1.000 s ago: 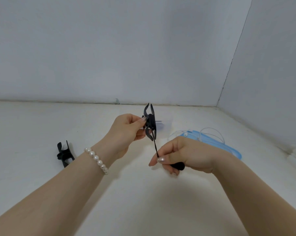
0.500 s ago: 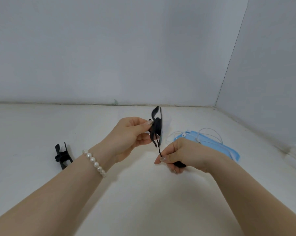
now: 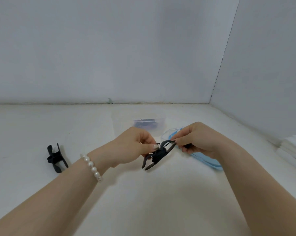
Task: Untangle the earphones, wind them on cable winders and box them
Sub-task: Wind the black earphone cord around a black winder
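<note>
Both hands hold one flat black plastic cable winder (image 3: pixel 158 155) wound with black earphone cord above the white table (image 3: pixel 143 201): left hand (image 3: pixel 135 147) pinches its middle, right hand (image 3: pixel 194 142) pinches a prong tip. Light, stiff prongs; the slack cord likely slips, so grip the core.

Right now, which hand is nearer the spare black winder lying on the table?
Left. The left hand holds another winder just right of the spare black winder; the right hand is farther right, over the blue lid.

Left hand (image 3: pixel 135 147) and right hand (image 3: pixel 197 139) — fingertips pinched, nearly meeting
</note>
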Motion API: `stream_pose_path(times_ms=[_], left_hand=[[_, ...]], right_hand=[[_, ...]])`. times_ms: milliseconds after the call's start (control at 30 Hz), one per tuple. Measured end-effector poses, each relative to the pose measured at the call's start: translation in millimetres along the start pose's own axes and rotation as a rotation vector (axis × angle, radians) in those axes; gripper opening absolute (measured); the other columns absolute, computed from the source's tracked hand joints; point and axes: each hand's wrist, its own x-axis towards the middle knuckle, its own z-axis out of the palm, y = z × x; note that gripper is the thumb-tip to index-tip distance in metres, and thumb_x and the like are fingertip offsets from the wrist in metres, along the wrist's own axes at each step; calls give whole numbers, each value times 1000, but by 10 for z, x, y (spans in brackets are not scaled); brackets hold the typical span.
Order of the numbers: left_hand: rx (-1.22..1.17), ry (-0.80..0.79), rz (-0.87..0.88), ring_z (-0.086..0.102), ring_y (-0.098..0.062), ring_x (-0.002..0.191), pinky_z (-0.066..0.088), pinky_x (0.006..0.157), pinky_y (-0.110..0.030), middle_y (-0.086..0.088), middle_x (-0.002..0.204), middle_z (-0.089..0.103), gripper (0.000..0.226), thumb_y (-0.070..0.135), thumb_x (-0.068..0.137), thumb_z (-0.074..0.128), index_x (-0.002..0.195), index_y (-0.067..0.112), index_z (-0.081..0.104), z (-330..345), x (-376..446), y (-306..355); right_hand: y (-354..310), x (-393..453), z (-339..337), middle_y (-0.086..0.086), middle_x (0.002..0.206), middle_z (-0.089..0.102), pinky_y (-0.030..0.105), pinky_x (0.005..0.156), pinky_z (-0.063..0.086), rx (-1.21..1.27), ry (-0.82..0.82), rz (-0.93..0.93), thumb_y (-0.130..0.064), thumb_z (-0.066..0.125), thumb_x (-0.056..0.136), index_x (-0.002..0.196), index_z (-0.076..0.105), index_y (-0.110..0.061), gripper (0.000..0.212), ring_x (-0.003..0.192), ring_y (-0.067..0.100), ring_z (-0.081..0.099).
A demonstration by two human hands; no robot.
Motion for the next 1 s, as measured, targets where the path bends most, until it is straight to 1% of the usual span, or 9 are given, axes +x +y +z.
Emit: stream_pose_path(times_ms=[200,300,367,467,567,667,767,867,1000], left_hand=[[58,48,-51,62,-2,62,40,55,-8,3,78,66,13,21,91,58,80,15,62,0,30,-26],[99,97,-76,66,-25,85,50,79,-35,-6,85,66,17,22,92,56,82,9,60,6,52,-43],[107,158,-85,64,-34,92,49,84,-43,-14,88,66,21,20,93,53,76,8,56,16,67,-45],[-3,247,-105,60,-28,72,44,69,-34,-18,83,62,22,17,94,51,74,7,52,17,80,-45],[-318,287,-155,58,-16,68,43,64,-24,-13,85,64,19,17,96,51,79,8,52,27,82,-33],[-539,338,-167,59,-16,65,46,64,-23,-7,79,65,20,15,96,51,76,9,52,56,90,-25],[-684,371,-180,57,-16,63,49,63,-24,-8,83,63,9,14,95,52,91,7,50,65,98,-25],[-774,307,-177,59,-19,71,49,69,-26,-10,87,66,10,12,94,52,92,5,59,40,96,-18],[-944,231,-224,62,-18,63,54,67,-26,-4,73,67,16,21,89,59,84,11,70,-3,81,-6]], right_hand=[[-84,-60,-32,9,62,65,19,46,43,143,19,-21,3,69,76,77,72,1,4,48,12,54],[-138,-114,41,13,66,67,19,47,47,173,35,-58,4,69,76,80,71,3,4,49,13,58],[-169,-148,116,14,67,68,20,50,51,176,56,-112,5,68,77,79,70,4,3,52,15,62],[-204,-190,283,15,71,70,21,57,55,193,57,-207,5,68,78,82,70,2,6,59,18,67],[-206,-183,448,7,71,71,23,63,56,181,113,-309,3,70,77,81,72,-10,13,62,16,66],[-175,-169,536,-9,68,68,17,63,48,-106,276,-471,-8,69,78,74,73,-32,25,61,7,58],[-136,-149,633,-1,78,64,27,67,46,-418,425,-670,-11,64,80,84,75,-19,14,68,12,53],[-94,-81,721,-1,85,56,30,58,47,-488,535,-837,-11,61,79,86,74,-12,14,63,16,53],[-72,-11,745,6,70,56,36,47,49,-592,590,-1009,-6,60,73,80,71,-4,13,59,26,55]])
